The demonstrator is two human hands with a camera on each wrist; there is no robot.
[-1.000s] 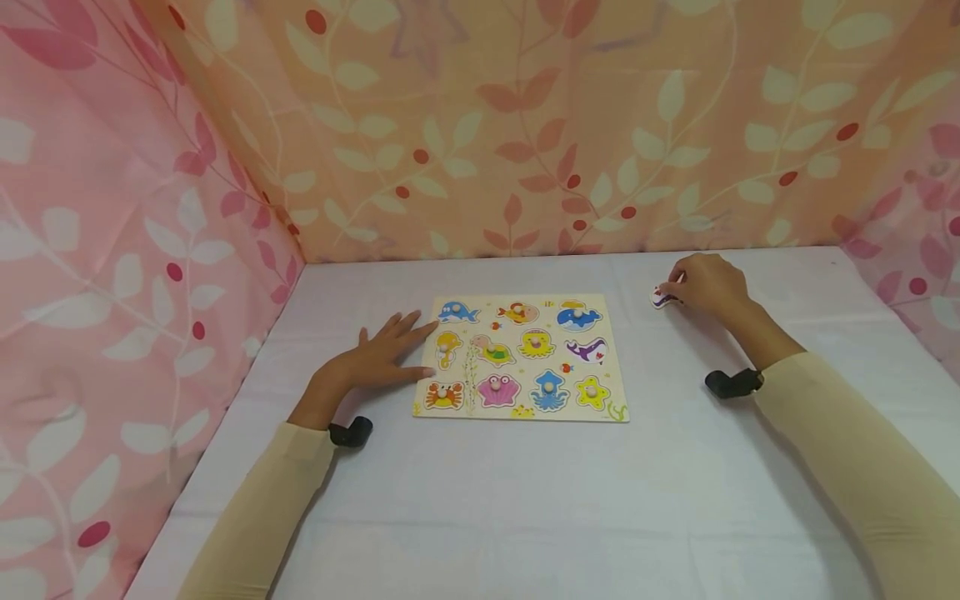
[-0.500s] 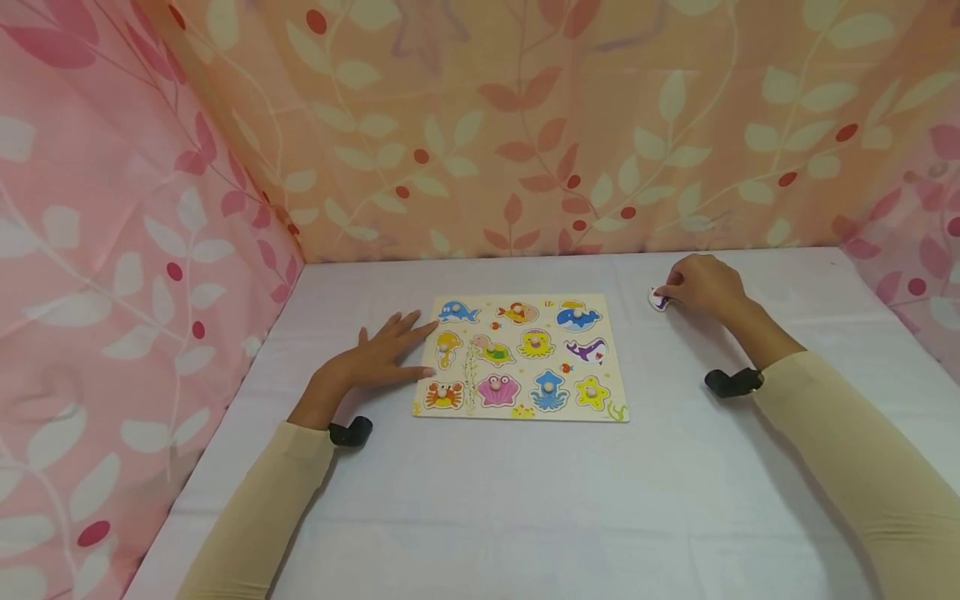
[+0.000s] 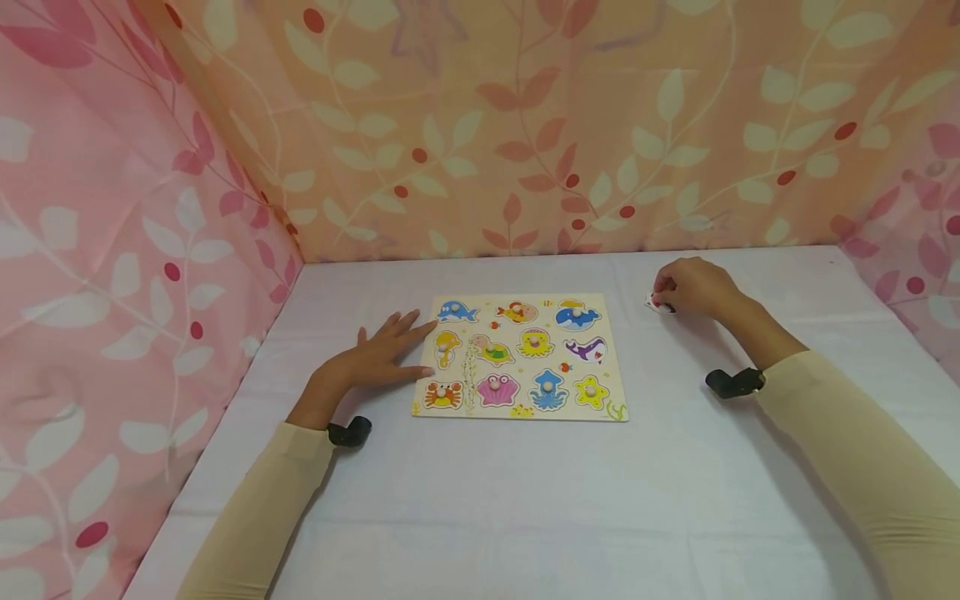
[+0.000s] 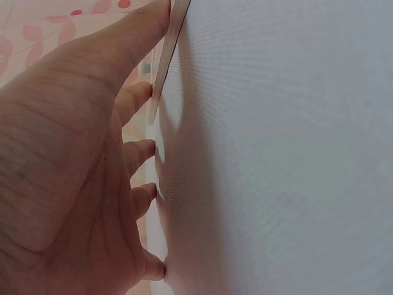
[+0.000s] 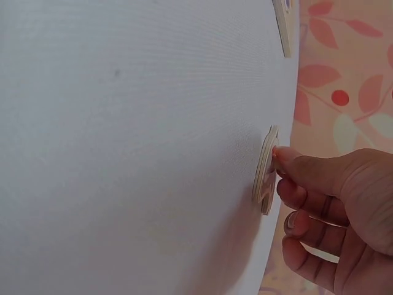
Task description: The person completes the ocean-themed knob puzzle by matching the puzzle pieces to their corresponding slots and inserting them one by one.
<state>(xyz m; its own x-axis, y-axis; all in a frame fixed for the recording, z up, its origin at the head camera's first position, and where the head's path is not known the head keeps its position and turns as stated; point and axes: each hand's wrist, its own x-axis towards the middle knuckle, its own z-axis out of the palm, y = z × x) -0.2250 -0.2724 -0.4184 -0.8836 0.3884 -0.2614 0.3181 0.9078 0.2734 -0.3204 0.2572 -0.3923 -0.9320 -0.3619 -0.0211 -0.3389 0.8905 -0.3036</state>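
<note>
My right hand (image 3: 701,287) pinches a small wooden puzzle piece (image 3: 660,305) by its top, to the right of the puzzle board (image 3: 617,385). In the right wrist view, thumb and index finger meet at the knob of this flat puzzle piece (image 5: 265,175), close over the white cloth. Fingers hide part of its picture. My left hand (image 3: 382,354) lies with spread fingers at the board's left side; thumb and index fingertip touch its edge. The left wrist view shows the board's edge (image 4: 169,49) beside those fingers. Knobbed sea-animal pieces fill the board, except a knobless purple whale picture (image 3: 587,351).
A white cloth (image 3: 525,500) covers the table. Behind it hangs an orange leaf-patterned curtain (image 3: 480,125), with a pink one (image 3: 97,292) on the left. Dark wrist cameras sit on both wrists, the left camera (image 3: 350,432) and the right camera (image 3: 733,382).
My right hand has shifted slightly left, and the puzzle piece has turned in its fingers. My left hand and the board stay put.
</note>
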